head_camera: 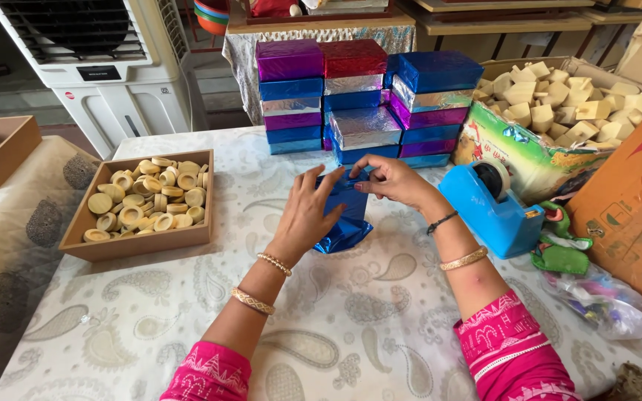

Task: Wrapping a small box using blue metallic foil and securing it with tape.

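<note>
The workspace was a table under a white paisley-printed cloth (351,327), with a stack of foil-wrapped boxes in blue, purple, red and silver (365,100) at its far edge. The shiny blue foil-wrapped block (345,215) stood upright at mid-table between our hands. Our left hand (307,212) lay with fingers spread flat against its near side; our right hand (388,178) pinched the foil at its top. We judged the foil thin, slippery and easily torn, so best held by its flat sides. A shallow wooden tray of pale wooden rings (139,238) sat to the left, a blue tape dispenser (492,212) to the right.
</note>
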